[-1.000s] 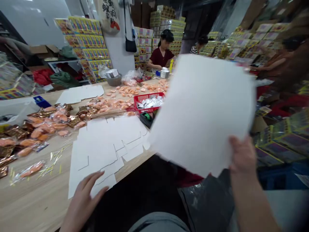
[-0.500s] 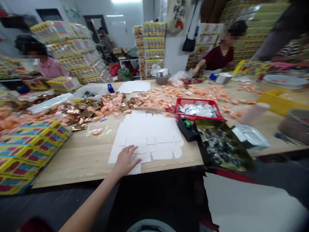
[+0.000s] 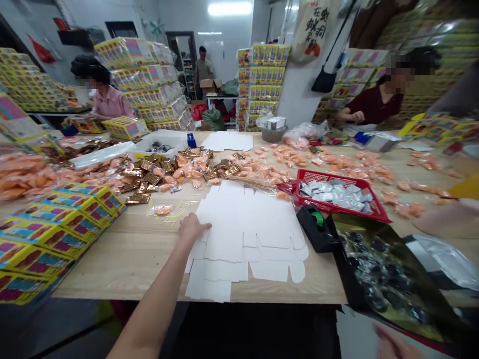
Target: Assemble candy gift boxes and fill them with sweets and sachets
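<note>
My left hand (image 3: pixel 191 229) is at the left edge of a stack of flat white die-cut cardboard boxes (image 3: pixel 258 212) lying on the table. Its thumb stretches to the right over the top sheet, apart from the fingers, and nothing is held in it. My right hand (image 3: pixel 394 344) shows only in part at the bottom right, smeared by motion, over a pale sheet (image 3: pixel 359 331) below the table edge. Whether it grips that sheet cannot be made out.
Right of the cardboard stand a black tape dispenser (image 3: pixel 316 227), a red basket (image 3: pixel 342 174) of silver packets and a dark tray (image 3: pixel 422 249) of wrapped black items. Orange packets (image 3: pixel 262 167) lie behind. Yellow printed boxes (image 3: pixel 56 234) stand left. Two people sit across the table.
My left hand has moved from the front of the cardboard stack to its left edge. My right hand has come into view at the bottom right. The view has turned left.
</note>
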Available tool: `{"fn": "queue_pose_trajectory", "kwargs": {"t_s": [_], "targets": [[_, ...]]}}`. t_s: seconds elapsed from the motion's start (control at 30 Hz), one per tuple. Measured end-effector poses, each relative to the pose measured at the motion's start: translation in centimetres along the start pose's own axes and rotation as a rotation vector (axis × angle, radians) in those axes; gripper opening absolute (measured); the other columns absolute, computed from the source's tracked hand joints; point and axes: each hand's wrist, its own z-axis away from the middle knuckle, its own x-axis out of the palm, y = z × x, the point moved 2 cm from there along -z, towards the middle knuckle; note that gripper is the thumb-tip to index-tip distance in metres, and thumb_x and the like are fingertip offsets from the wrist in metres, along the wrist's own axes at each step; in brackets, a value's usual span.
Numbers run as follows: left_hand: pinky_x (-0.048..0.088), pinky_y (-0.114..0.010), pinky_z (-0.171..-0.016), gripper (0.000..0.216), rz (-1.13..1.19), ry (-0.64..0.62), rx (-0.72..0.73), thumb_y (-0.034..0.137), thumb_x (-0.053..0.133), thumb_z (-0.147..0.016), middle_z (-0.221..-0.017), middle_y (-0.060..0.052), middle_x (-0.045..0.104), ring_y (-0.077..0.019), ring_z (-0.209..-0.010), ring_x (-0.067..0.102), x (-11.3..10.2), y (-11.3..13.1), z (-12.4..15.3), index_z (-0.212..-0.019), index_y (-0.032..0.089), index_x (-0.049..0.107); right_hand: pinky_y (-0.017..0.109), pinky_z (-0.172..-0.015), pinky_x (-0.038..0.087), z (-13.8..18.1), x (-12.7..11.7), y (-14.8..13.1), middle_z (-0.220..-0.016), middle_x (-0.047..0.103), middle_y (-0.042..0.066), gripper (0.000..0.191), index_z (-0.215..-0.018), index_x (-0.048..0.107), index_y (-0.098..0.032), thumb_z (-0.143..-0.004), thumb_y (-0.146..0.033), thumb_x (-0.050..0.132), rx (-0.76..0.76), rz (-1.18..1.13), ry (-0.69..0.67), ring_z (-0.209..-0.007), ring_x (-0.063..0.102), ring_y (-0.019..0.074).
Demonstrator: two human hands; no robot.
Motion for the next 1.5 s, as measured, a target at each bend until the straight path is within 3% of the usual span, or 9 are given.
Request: {"fn": "queue_pose_trajectory", "kwargs": {"t_s": [0.07, 0.13, 0.3, 0.53, 0.8, 1.0, 1.23, 1.37, 1.5], "targets": [[0.043, -0.037, -0.09, 0.065, -0.002, -0.005, 0.027, 0.053, 0.068, -0.074, -0.116, -0.02, 0.061, -0.0331, -0.112, 0.057, 0.0, 0.2, 0.2, -0.119, 0.01, 0.052, 0.048, -0.085, 0.055, -2.8, 1.1, -2.4, -0.13, 0.06, 0.007, 0.036, -0.12, 0.062, -0.041, -0.091, -0.049, 0.042, 0.003, 0.015, 0.003, -0.119, 0.057, 0.0292], [0.042, -0.039, -0.094, 0.063, -0.009, 0.01, 0.058, 0.05, 0.063, -0.078, -0.124, -0.023, 0.056, -0.0348, -0.118, 0.053, 0.0, 0.2, 0.7, -0.125, 0.009, 0.05, 0.044, -0.097, 0.051, -5.6, 2.1, -5.1, -0.131, 0.059, 0.013, 0.048, -0.126, 0.061, -0.023, -0.093, -0.041, 0.032, 0.033, 0.104, -0.04, -0.12, 0.057, 0.0286], [0.031, -0.059, -0.105, 0.063, -0.068, 0.097, 0.168, 0.052, 0.035, -0.091, -0.151, -0.02, 0.036, -0.0412, -0.136, 0.034, 2.6, -1.0, 1.2, -0.138, 0.012, 0.044, 0.044, -0.101, 0.042, -10.9, 3.0, -9.3, -0.118, 0.062, 0.025, 0.05, -0.121, 0.058, -0.002, -0.094, -0.038, 0.037, 0.261, 0.327, -0.005, -0.115, 0.058, 0.0362], [0.027, -0.052, -0.112, 0.073, -0.155, 0.346, 0.432, 0.043, 0.017, -0.092, -0.148, -0.024, 0.042, -0.0358, -0.14, 0.034, 7.5, -4.7, 1.0, -0.137, -0.006, 0.046, 0.039, -0.085, 0.049, -12.6, 2.3, -8.2, -0.105, 0.069, 0.025, 0.046, -0.103, 0.068, -0.003, -0.095, -0.039, 0.041, 0.339, 0.335, -0.174, -0.103, 0.066, 0.0349], [0.036, -0.053, -0.109, 0.063, -0.151, 0.502, 0.432, 0.042, 0.031, -0.093, -0.14, -0.024, 0.052, -0.0365, -0.132, 0.046, 8.2, -8.9, 4.6, -0.131, -0.002, 0.055, 0.032, -0.074, 0.047, -10.8, 2.8, -5.8, -0.094, 0.072, 0.016, 0.039, -0.085, 0.067, -0.014, -0.096, -0.038, 0.039, 0.183, 0.39, -0.337, -0.092, 0.068, 0.0265], [0.03, -0.056, -0.113, 0.056, -0.189, 0.459, 0.337, 0.022, 0.046, -0.089, -0.151, -0.023, 0.038, -0.0377, -0.142, 0.031, 4.0, -5.8, 6.2, -0.142, 0.004, 0.044, 0.037, -0.078, 0.047, -10.8, 3.9, -10.5, -0.107, 0.065, 0.018, 0.026, -0.106, 0.067, -0.011, -0.09, -0.021, 0.048, -0.197, 0.695, -0.11, -0.103, 0.061, 0.0326], [0.04, -0.048, -0.11, 0.052, 0.01, 0.072, 0.753, 0.01, 0.052, -0.084, -0.149, -0.012, 0.045, -0.0286, -0.136, 0.043, 1.6, -1.3, 9.7, -0.135, 0.019, 0.051, 0.036, -0.074, 0.047, -13.0, 7.1, -14.0, -0.096, 0.063, 0.012, 0.021, -0.103, 0.068, -0.016, -0.09, -0.021, 0.051, -0.549, 0.531, -0.015, -0.092, 0.06, 0.0281], [0.043, -0.052, -0.107, 0.059, -0.05, -0.101, 0.942, 0.022, 0.063, -0.082, -0.15, -0.013, 0.043, -0.0325, -0.132, 0.047, 1.1, -3.0, 10.2, -0.139, 0.021, 0.046, 0.035, -0.074, 0.047, -14.9, 8.3, -14.8, -0.089, 0.063, 0.008, 0.013, -0.093, 0.065, -0.018, -0.089, -0.018, 0.053, -0.817, 0.426, -0.018, -0.085, 0.059, 0.0248], [0.042, -0.049, -0.107, 0.068, -0.156, -0.107, 1.166, 0.038, 0.058, -0.089, -0.153, -0.012, 0.039, -0.0326, -0.132, 0.047, 0.2, -7.6, 9.1, -0.15, 0.026, 0.029, 0.031, -0.074, 0.047, -14.1, 10.1, -14.0, -0.085, 0.062, 0.003, 0.01, -0.089, 0.058, -0.022, -0.087, -0.015, 0.051, -1.185, 0.238, -0.075, -0.078, 0.058, 0.0189]]}}
